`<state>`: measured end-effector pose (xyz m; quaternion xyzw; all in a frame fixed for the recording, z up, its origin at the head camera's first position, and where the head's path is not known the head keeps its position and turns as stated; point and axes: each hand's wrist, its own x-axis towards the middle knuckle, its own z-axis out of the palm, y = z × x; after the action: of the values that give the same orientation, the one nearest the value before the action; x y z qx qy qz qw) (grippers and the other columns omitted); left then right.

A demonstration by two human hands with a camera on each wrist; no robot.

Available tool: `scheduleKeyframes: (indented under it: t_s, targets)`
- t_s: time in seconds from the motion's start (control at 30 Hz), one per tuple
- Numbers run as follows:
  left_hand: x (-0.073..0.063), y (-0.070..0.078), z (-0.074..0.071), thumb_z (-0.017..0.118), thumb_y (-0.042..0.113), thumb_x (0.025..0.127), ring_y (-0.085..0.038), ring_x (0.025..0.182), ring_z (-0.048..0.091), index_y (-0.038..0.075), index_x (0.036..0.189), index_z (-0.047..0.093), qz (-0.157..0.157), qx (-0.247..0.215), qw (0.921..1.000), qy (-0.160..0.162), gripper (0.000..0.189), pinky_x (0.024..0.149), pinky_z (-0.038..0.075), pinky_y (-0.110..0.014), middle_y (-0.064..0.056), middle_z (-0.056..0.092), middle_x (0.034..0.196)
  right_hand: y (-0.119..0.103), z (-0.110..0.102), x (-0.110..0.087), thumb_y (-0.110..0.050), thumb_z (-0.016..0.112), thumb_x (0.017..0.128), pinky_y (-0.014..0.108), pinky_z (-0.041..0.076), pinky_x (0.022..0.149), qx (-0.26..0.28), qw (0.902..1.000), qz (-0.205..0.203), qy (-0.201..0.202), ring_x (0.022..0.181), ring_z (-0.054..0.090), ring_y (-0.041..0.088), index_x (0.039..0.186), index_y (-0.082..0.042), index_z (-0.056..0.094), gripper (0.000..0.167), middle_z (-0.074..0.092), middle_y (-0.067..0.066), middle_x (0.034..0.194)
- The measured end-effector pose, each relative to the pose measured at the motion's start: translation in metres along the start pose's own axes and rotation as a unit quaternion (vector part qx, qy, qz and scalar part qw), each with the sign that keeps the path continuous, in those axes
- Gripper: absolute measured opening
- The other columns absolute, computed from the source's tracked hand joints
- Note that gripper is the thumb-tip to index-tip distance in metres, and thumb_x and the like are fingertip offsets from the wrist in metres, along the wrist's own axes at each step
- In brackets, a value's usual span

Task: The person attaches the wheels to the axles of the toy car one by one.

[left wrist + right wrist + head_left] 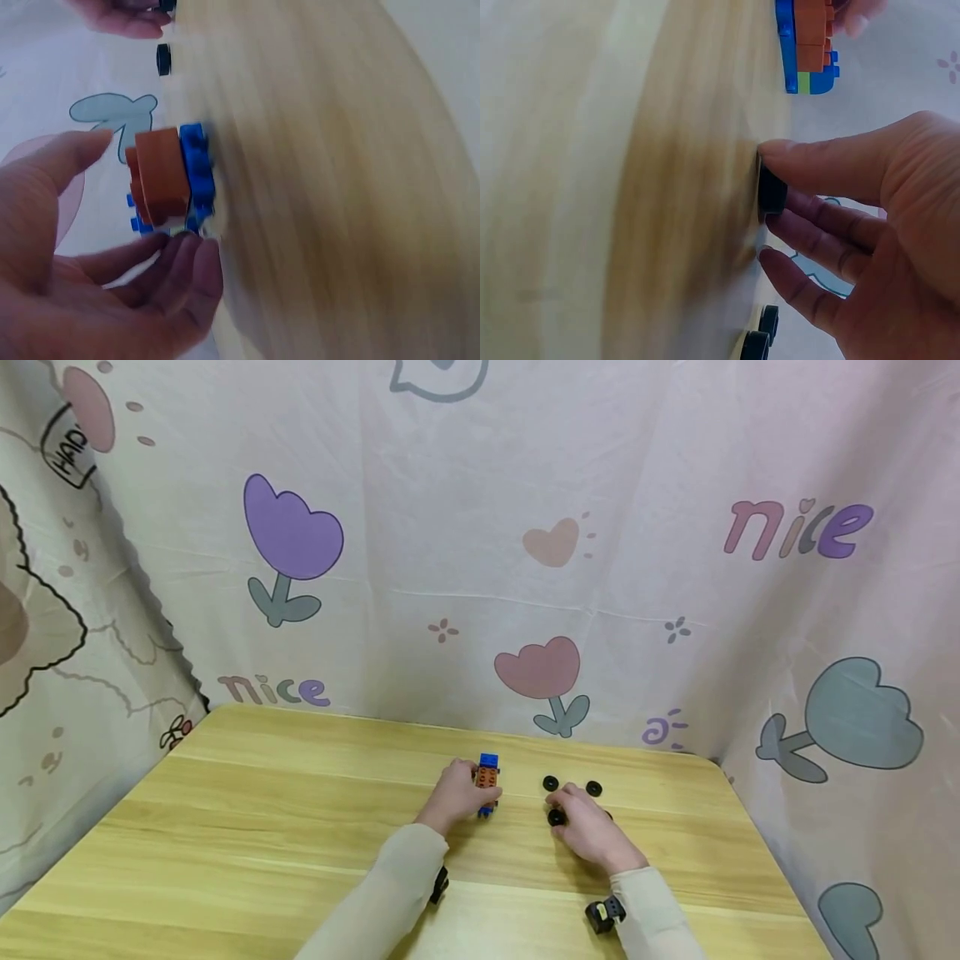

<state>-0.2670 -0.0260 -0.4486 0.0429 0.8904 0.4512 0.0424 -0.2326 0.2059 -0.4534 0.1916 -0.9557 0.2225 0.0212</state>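
A toy brick car [487,781] with an orange body and blue parts stands on the table toward the back. My left hand [457,795] holds it from the left, thumb across its near part in the head view. In the left wrist view the fingers curl at the lower end of the toy, beside its orange block [163,176]. To the right, my right hand [588,831] pinches a black toy wheel [772,191] between thumb and fingertips, close at the table top. The same wheel [557,817] shows at the fingertips from the head.
Two more black wheels, one at the left [551,783] and one at the right [594,788], lie just behind the right hand. Another is mostly hidden by that hand. The wooden table [247,810] ends at a patterned curtain [450,527].
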Motion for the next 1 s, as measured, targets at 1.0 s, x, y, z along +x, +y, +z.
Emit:
scheduleKeyframes:
  t_s: [1.0]
  targets:
    - [0.000, -0.001, 0.011, 0.071, 0.014, 0.084, -0.023, 0.076, 0.061, -0.007, 0.104, 0.066, -0.035, -0.111, 0.9925, 0.035, 0.029, 0.062, 0.055, -0.033, -0.013, 0.064, 0.089, 0.001, -0.003, -0.002, -0.001, 0.075, 0.083, 0.038, 0.052, 0.083, 0.032, 0.9987, 0.019, 0.036, 0.090, 0.057, 0.016, 0.109, -0.004, 0.066, 0.028, 0.054, -0.002, 0.101]
